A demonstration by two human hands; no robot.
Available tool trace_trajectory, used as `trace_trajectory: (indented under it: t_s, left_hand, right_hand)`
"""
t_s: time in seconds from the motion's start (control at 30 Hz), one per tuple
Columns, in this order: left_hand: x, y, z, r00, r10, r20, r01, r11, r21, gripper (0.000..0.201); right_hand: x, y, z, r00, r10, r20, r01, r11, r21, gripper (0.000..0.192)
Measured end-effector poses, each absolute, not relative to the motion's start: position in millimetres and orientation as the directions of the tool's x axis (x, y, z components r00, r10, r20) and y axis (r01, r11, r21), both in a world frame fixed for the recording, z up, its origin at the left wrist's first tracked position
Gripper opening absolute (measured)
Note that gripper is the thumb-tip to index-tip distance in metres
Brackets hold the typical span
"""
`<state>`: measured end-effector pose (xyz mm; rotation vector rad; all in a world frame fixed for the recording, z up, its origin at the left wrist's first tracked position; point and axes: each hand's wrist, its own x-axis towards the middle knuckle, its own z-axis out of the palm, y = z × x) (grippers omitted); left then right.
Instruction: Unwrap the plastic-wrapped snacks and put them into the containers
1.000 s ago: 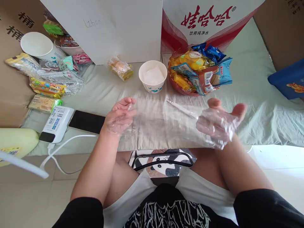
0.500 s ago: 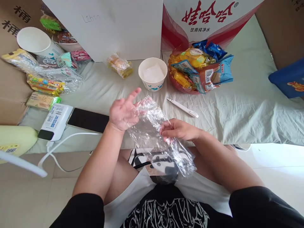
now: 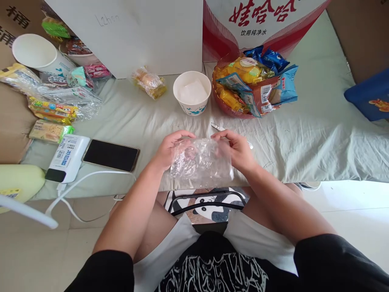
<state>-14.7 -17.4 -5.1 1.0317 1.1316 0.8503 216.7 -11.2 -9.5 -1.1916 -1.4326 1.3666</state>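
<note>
A clear plastic bag is stretched between my two hands above the front edge of the cloth-covered surface. My left hand pinches its upper left part, and my right hand grips the upper right part. Behind the right fingers lies a utility knife, partly covered by that hand. Just beyond the bag stands a paper cup with white, translucent material inside. To its right, a red basket is heaped with packaged snacks. A wrapped snack rests left of the cup.
At left are a phone, a white power bank with a cable, several packaged snacks and another paper cup. White and red boxes line the back. A blue container stands at far right.
My left hand has come down and right from its raised, spread pose and now grips the bag. My right hand has moved up and slightly right. The bag is now spread sideways, closer to the table.
</note>
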Motion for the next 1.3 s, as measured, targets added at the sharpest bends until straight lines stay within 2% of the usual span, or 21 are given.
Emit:
trace_trajectory:
  t_s: [0.1, 0.17, 0.2, 0.27, 0.33, 0.37, 0.47, 0.57, 0.67, 0.77, 0.87, 0.97, 1.03, 1.1, 1.2, 1.3]
  left_hand:
    - [-20, -16, 1, 0.199, 0.948, -0.247, -0.092, 0.269, 0.959, 0.024]
    - [-21, -16, 2, 0.204, 0.957, -0.206, -0.092, 0.228, 0.969, 0.022]
    - [-20, -16, 1, 0.199, 0.964, -0.177, -0.070, 0.194, 0.979, 0.022]
    - [-20, -16, -3, 0.188, 0.974, -0.130, 0.008, 0.130, 0.991, 0.020]
    - [-20, -17, -6, 0.197, 0.974, -0.109, 0.065, 0.098, 0.993, 0.017]
    - [-22, -16, -7, 0.214, 0.971, -0.105, 0.055, 0.096, 0.994, 0.018]
    - [-27, -15, -5, 0.265, 0.959, -0.101, -0.149, 0.144, 0.978, 0.037]
    - [-31, -15, -1, 0.337, 0.925, -0.172, -0.332, 0.288, 0.898, 0.064]
    - [-27, -16, 0, 0.426, 0.865, -0.266, -0.299, 0.411, 0.861, 0.094]
    - [-20, -18, -1, 0.389, 0.863, -0.324, -0.203, 0.423, 0.883, 0.106]
    - [-16, -18, -4, 0.238, 0.912, -0.334, -0.135, 0.371, 0.919, 0.095]
    - [-16, -15, -4, 0.127, 0.945, -0.300, -0.164, 0.318, 0.934, 0.083]
    - [-17, -14, -3, 0.125, 0.953, -0.275, -0.224, 0.297, 0.928, 0.082]
    - [-17, -14, -2, 0.197, 0.938, -0.287, -0.244, 0.330, 0.912, 0.080]
    - [-15, -15, -2, 0.306, 0.873, -0.380, -0.094, 0.425, 0.900, 0.057]
    - [-14, -18, -1, 0.293, 0.839, -0.458, 0.037, 0.469, 0.883, 0.045]
  right_hand:
    - [219, -8, -13, -0.152, 0.987, -0.045, -0.041, -0.051, -0.998, 0.007]
    - [220, -6, -15, -0.126, 0.988, -0.089, -0.155, -0.108, -0.982, 0.010]
    - [220, -7, -15, -0.143, 0.983, -0.117, -0.200, -0.144, -0.969, 0.016]
    - [221, -8, -16, -0.236, 0.960, -0.153, -0.218, -0.205, -0.954, 0.042]
    - [221, -9, -17, -0.341, 0.923, -0.181, -0.138, -0.239, -0.961, 0.068]
    - [221, -9, -17, -0.368, 0.910, -0.193, -0.094, -0.243, -0.966, 0.074]
    - [221, -8, -19, -0.328, 0.929, -0.172, -0.054, -0.200, -0.978, 0.067]
    - [221, -7, -18, -0.233, 0.969, -0.076, -0.057, -0.092, -0.994, 0.057]
    - [220, -9, -14, -0.155, 0.988, 0.013, 0.032, 0.018, -0.999, 0.053]
    - [218, -13, -10, -0.087, 0.991, 0.097, 0.127, 0.108, -0.986, 0.052]
    - [219, -13, -8, -0.058, 0.990, 0.125, 0.085, 0.129, -0.988, 0.065]
    - [220, -11, -7, -0.119, 0.993, 0.015, -0.034, 0.011, -0.999, 0.077]
    - [221, -9, -5, -0.247, 0.964, -0.099, -0.053, -0.115, -0.992, 0.062]
    - [221, -9, -2, -0.341, 0.926, -0.163, -0.024, -0.182, -0.983, 0.042]
    - [222, -9, 2, -0.334, 0.928, -0.162, 0.002, -0.172, -0.985, 0.037]
    - [223, -9, 2, -0.347, 0.919, -0.190, 0.036, -0.189, -0.981, 0.034]
